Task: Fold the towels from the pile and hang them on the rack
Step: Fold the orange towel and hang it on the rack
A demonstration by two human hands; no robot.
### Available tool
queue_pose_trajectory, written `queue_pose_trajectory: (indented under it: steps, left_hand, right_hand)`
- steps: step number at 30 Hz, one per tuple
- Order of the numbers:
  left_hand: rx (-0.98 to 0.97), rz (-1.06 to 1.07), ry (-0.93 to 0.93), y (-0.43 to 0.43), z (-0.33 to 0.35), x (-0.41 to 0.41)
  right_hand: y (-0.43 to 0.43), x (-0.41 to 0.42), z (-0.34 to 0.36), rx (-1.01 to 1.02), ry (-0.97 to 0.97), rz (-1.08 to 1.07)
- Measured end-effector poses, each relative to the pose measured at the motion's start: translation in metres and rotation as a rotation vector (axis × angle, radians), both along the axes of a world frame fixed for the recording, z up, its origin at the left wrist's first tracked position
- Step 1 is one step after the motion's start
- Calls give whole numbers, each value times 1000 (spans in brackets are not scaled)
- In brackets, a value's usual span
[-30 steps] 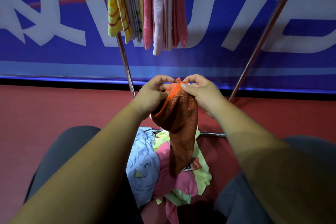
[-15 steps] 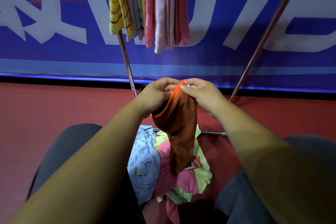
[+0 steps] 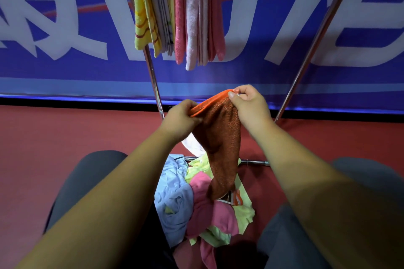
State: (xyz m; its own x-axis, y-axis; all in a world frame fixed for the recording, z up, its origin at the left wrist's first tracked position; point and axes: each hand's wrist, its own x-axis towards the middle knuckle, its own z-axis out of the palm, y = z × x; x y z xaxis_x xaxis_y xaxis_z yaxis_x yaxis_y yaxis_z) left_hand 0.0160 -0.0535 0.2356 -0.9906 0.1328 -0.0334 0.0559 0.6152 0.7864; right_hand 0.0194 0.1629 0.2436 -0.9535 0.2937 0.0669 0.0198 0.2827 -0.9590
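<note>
At centre frame my left hand [image 3: 179,118] and right hand [image 3: 249,105] each pinch the top hem of the rust-orange terry towel [image 3: 218,137] hanging over the many-coloured pile [image 3: 203,209] below; I judge folding is only starting, and next the corners need drawing apart.

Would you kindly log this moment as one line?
left hand: pinches orange towel | right hand: pinches its top edge | pile: below | rack: towels hung

The left forearm [image 3: 113,192] and right forearm [image 3: 306,181] are bare from the wrist to the near edge of view. The left hand [image 3: 179,117] and right hand [image 3: 251,108] are bare too. Both legs wear dark grey trousers [image 3: 87,172] — plain, smooth cloth.
</note>
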Motion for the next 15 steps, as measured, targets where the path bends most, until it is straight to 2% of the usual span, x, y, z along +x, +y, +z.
queue_pose_trajectory:
  steps: [3, 6, 15]
  left_hand:
    - [159, 90, 33, -11, 16, -3]
    - [298, 82, 63, -13, 44, 0]
    - [420, 25, 233, -4, 171, 6]
  right_hand:
    - [4, 7, 21, 11, 9, -27]
    - [11, 11, 44, 80, 15, -29]
    - [20, 36, 162, 284, 147, -120]
